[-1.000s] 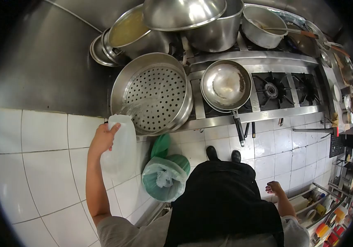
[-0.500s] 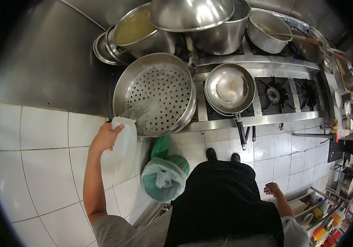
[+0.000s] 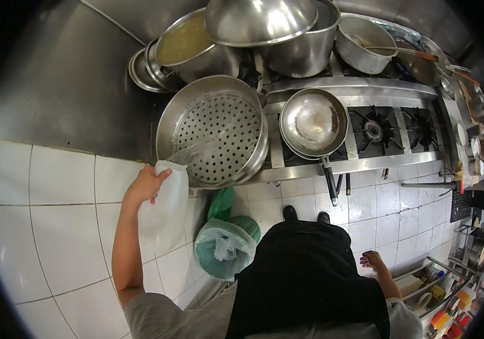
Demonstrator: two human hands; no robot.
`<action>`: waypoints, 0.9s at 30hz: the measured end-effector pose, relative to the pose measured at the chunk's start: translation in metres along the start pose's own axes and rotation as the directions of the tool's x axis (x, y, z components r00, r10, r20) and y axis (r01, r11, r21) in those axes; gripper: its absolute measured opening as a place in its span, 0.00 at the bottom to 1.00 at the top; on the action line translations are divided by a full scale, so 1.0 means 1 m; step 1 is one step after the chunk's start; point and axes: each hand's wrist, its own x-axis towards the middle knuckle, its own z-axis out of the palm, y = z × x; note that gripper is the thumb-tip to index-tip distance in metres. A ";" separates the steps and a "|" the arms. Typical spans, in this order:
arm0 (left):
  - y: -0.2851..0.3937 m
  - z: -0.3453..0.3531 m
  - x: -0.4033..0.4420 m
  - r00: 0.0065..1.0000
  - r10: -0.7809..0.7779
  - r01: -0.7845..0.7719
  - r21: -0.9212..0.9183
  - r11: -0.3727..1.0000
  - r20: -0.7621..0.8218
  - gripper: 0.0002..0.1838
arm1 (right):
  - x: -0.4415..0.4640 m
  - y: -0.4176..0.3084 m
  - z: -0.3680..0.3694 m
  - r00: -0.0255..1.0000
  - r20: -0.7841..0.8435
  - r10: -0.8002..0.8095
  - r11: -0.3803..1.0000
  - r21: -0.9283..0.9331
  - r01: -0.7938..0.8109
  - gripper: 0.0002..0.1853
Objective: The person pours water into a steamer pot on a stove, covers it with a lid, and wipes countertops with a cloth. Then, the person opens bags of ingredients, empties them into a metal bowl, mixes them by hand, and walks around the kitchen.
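My left hand is wrapped around the top of a translucent white plastic jug, tilted over the rim of a big steel pot. Water streams from the jug's mouth into that pot. Inside the pot lies a perforated metal steamer plate, full of round holes and wet in places. Off to my right side hangs my right hand, loosely curled with its fingers a little apart and nothing in it.
Two stacked frying pans rest on the stove beside bare burners. Behind stand a pot of yellowish liquid, a domed steel bowl and a pot with a utensil. A lined green bin is below the jug.
Water keeps pouring from the jug, and its stream and splashes over the steamer plate have changed shape. Both hands stay in nearly the same place.
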 end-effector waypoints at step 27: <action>0.010 -0.005 0.017 0.999 0.017 -0.020 0.102 0.995 0.031 0.27 | -0.005 0.003 0.021 0.992 -0.035 -0.118 0.988 0.091 0.121 0.13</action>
